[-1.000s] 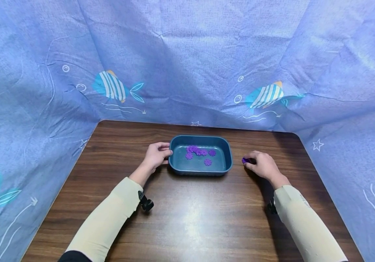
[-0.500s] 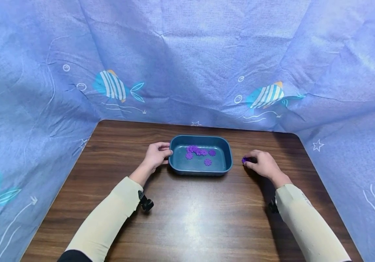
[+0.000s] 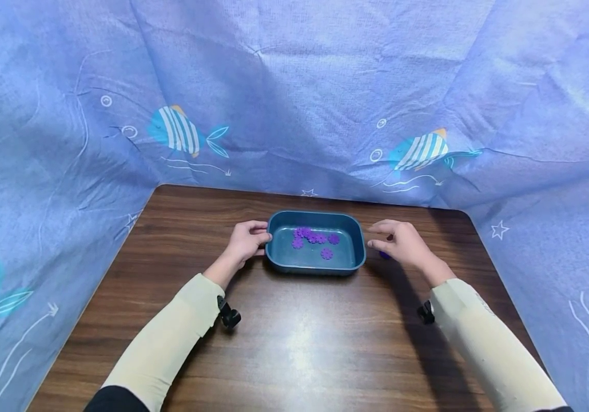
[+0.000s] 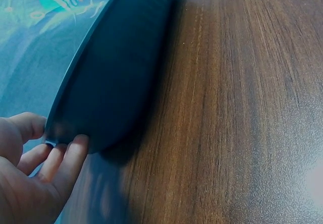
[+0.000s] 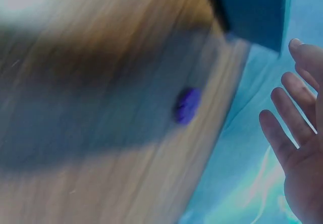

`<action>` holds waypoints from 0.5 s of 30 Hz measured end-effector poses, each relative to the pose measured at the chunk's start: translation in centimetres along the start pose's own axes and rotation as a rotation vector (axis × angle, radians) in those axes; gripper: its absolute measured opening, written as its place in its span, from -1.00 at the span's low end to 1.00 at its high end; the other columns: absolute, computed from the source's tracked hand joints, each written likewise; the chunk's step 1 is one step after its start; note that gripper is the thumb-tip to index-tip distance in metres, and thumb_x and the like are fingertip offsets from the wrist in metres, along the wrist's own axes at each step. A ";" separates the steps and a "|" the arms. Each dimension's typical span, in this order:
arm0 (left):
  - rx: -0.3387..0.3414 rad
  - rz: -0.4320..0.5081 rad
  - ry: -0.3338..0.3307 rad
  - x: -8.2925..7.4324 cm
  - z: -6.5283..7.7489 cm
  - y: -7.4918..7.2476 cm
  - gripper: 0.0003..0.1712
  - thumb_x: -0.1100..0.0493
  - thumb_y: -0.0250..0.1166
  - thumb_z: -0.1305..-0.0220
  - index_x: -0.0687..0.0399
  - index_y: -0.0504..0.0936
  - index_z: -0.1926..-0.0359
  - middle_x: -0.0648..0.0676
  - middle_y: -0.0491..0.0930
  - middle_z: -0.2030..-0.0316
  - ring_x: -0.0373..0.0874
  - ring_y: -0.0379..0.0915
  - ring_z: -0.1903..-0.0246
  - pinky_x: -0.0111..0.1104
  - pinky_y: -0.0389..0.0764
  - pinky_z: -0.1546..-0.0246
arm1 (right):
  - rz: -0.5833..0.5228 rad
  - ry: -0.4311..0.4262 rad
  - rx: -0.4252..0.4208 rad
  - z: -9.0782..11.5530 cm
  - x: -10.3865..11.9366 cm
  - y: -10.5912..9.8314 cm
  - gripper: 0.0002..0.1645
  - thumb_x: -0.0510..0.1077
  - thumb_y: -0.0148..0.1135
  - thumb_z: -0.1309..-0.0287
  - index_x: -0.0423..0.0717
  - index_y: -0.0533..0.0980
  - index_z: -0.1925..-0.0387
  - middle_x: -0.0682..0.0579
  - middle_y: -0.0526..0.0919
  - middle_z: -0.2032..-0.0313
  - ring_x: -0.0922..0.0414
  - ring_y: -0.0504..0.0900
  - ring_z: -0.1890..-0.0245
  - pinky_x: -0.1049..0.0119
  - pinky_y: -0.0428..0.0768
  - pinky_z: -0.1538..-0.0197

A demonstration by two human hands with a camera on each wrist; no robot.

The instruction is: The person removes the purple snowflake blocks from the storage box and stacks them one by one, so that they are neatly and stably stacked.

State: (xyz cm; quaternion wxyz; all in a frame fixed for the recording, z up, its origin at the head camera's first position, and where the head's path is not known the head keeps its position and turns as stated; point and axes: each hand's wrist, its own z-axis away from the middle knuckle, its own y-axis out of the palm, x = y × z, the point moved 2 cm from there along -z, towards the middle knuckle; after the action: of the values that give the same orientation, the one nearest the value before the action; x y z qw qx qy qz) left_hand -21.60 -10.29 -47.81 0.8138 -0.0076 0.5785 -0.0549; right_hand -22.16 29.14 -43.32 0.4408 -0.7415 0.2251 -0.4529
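A dark teal rectangular plastic box [image 3: 294,268] stands on the table with several purple flower-shaped pieces [image 3: 327,253] lying flat on its floor. My left hand [image 3: 243,243] grips the box's left end, thumb over the rim and fingers against the outer wall, as the left wrist view also shows. Right of the box, my right hand [image 3: 404,245] is raised over the table, its fingers apart and holding nothing. Beneath it one purple flower-shaped piece [image 5: 187,106] lies on the wood, partly hidden by the hand in the head view.
The brown wood-grain table [image 3: 294,320] has a bright glare spot near its middle front. A blue fish-print cloth [image 3: 305,114] hangs behind it and along both sides. Small black devices [image 3: 229,313] sit at both wrists.
My right hand has let go of the purple piece, leaving it on the table, and has lifted and shifted left toward the box. The left hand keeps its grip on the box.
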 end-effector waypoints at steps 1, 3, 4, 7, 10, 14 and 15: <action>0.000 0.000 0.001 0.0 0.0 0.0 -0.50 0.33 0.32 -0.38 0.21 0.53 -0.32 0.28 0.60 -0.15 0.08 0.65 -0.02 -0.21 0.81 0.18 | -0.010 -0.013 0.007 -0.3 0.5 0.0 -0.60 -0.14 0.51 -0.16 -0.19 0.71 -0.03 -0.11 0.76 0.00 -0.07 0.72 0.00 -0.08 0.76 0.13; 0.000 -0.001 0.004 -0.1 0.0 0.0 -0.50 0.33 0.32 -0.38 0.22 0.53 -0.32 0.28 0.60 -0.15 0.09 0.65 -0.03 -0.21 0.81 0.18 | -0.026 -0.040 0.022 -0.9 1.4 0.2 -0.61 -0.14 0.50 -0.19 -0.18 0.71 -0.04 -0.10 0.76 0.00 -0.07 0.72 0.01 -0.08 0.75 0.14; 0.000 0.003 0.005 -0.1 0.0 0.0 -0.50 0.33 0.32 -0.38 0.22 0.53 -0.32 0.28 0.60 -0.15 0.10 0.65 -0.04 -0.21 0.81 0.18 | -0.031 -0.052 0.029 -1.1 1.8 0.3 -0.61 -0.13 0.49 -0.20 -0.17 0.71 -0.04 -0.10 0.76 0.00 -0.08 0.72 0.02 -0.07 0.75 0.14; 0.002 0.006 0.005 -0.1 0.0 0.0 -0.49 0.34 0.32 -0.37 0.23 0.53 -0.32 0.28 0.59 -0.15 0.13 0.63 -0.07 -0.20 0.81 0.18 | -0.037 -0.074 0.052 -1.8 3.1 0.7 -0.63 -0.09 0.48 -0.22 -0.12 0.71 -0.04 -0.05 0.75 -0.02 -0.03 0.72 0.08 -0.03 0.75 0.15; 0.001 0.011 0.004 -0.1 0.0 0.0 -0.49 0.34 0.32 -0.37 0.23 0.53 -0.31 0.28 0.60 -0.16 0.14 0.63 -0.08 -0.20 0.81 0.18 | -0.032 -0.098 0.065 -2.5 4.2 1.4 -0.66 -0.09 0.49 -0.20 -0.06 0.72 0.00 -0.01 0.75 0.00 0.02 0.71 0.20 0.03 0.73 0.18; -0.002 0.011 0.002 -0.1 0.1 0.0 -0.51 0.33 0.32 -0.38 0.23 0.53 -0.31 0.28 0.60 -0.16 0.13 0.63 -0.07 -0.20 0.81 0.17 | -0.032 -0.136 0.103 -3.4 5.1 3.0 -0.69 -0.11 0.50 -0.19 -0.06 0.72 0.02 0.00 0.74 0.04 0.00 0.71 0.18 0.02 0.70 0.14; -0.002 0.012 0.000 -0.1 0.1 0.0 -0.50 0.33 0.32 -0.38 0.22 0.53 -0.31 0.28 0.60 -0.16 0.12 0.63 -0.07 -0.20 0.81 0.17 | -0.031 -0.144 0.114 -3.5 5.2 3.4 -0.69 -0.12 0.50 -0.18 -0.08 0.72 0.03 -0.01 0.75 0.05 -0.01 0.71 0.12 0.01 0.70 0.09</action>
State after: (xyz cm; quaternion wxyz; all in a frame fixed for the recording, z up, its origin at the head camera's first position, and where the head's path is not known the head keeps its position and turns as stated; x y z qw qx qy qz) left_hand -21.54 -10.26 -47.69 0.8140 -0.0052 0.5787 -0.0495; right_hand -22.45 21.97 -43.08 0.4902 -0.7494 0.1552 -0.4172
